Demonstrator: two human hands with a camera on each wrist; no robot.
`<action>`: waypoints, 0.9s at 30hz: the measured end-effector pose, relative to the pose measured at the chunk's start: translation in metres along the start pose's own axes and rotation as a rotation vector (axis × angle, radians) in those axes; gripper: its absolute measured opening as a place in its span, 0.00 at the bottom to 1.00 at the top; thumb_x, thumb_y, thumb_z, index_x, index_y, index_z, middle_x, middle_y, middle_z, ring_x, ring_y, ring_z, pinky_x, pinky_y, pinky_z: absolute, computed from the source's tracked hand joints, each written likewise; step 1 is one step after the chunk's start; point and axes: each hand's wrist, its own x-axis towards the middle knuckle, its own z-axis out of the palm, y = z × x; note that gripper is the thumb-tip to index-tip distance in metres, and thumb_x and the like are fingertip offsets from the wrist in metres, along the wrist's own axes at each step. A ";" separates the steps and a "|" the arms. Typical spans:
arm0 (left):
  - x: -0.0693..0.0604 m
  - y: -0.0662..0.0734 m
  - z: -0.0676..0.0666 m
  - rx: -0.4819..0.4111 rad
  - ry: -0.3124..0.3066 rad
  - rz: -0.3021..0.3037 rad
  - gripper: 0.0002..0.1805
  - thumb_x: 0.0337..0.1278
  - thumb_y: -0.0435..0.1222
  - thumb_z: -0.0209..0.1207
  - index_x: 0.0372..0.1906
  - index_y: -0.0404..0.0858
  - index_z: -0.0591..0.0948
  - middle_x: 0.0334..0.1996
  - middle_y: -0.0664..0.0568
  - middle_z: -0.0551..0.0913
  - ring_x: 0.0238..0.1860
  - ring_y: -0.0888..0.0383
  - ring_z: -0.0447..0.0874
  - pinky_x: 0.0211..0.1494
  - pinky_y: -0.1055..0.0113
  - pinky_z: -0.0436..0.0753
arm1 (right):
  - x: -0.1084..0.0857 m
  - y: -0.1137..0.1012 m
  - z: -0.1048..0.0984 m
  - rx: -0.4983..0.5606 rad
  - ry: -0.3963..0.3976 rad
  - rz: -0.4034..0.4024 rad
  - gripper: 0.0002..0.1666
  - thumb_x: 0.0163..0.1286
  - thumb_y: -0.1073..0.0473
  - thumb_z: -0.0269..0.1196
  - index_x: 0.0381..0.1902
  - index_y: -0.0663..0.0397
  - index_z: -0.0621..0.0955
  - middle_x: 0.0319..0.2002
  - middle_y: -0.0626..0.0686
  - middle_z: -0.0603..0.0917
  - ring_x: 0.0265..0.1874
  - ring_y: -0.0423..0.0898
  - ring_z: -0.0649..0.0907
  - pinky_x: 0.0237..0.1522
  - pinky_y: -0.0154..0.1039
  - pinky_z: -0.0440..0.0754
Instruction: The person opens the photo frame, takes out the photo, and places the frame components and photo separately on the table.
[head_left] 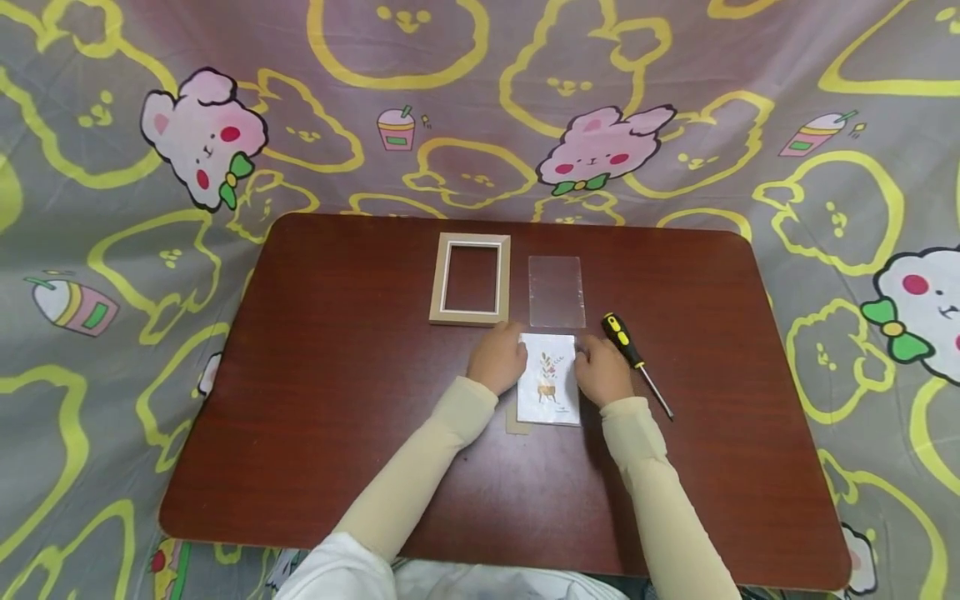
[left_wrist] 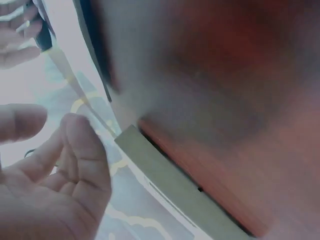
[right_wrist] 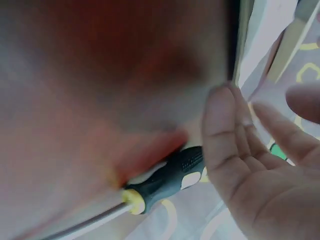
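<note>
A white card (head_left: 549,379) printed with a potted plant lies on the table, with a tan board (head_left: 516,423) showing from under its lower left corner. My left hand (head_left: 498,358) is at the card's upper left edge; in the left wrist view its thumb and fingers are loosely bent, nothing between them. At the upper right edge is my right hand (head_left: 604,371). Its fingers (right_wrist: 220,115) reach close to the card's edge in the right wrist view, thumb held apart; whether they touch it I cannot tell.
Behind the card lie a light wooden frame (head_left: 471,319) and a clear sheet (head_left: 556,292). A black and yellow screwdriver (head_left: 619,337) lies right of my right hand, shaft pointing toward me. The brown table (head_left: 337,375) has patterned cloth (head_left: 465,108) around it.
</note>
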 end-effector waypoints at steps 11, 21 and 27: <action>-0.039 -0.003 0.016 -0.071 -0.108 -0.108 0.26 0.67 0.37 0.56 0.65 0.26 0.75 0.52 0.35 0.83 0.53 0.41 0.83 0.55 0.49 0.81 | -0.046 -0.004 0.008 0.022 -0.100 0.096 0.29 0.71 0.60 0.55 0.63 0.75 0.74 0.53 0.74 0.80 0.54 0.69 0.80 0.57 0.62 0.74; -0.053 -0.006 0.015 -0.168 -0.124 -0.171 0.26 0.67 0.37 0.57 0.66 0.30 0.75 0.56 0.38 0.82 0.59 0.44 0.79 0.63 0.51 0.75 | -0.060 -0.009 0.020 0.118 -0.070 0.170 0.27 0.69 0.59 0.56 0.63 0.70 0.77 0.42 0.68 0.84 0.42 0.64 0.82 0.47 0.59 0.77; -0.066 -0.016 0.011 -0.181 -0.077 -0.166 0.25 0.64 0.35 0.61 0.64 0.31 0.76 0.39 0.47 0.82 0.42 0.52 0.82 0.51 0.55 0.80 | -0.065 -0.019 0.029 0.144 -0.069 0.205 0.28 0.68 0.60 0.59 0.63 0.70 0.77 0.38 0.64 0.83 0.38 0.60 0.81 0.45 0.56 0.78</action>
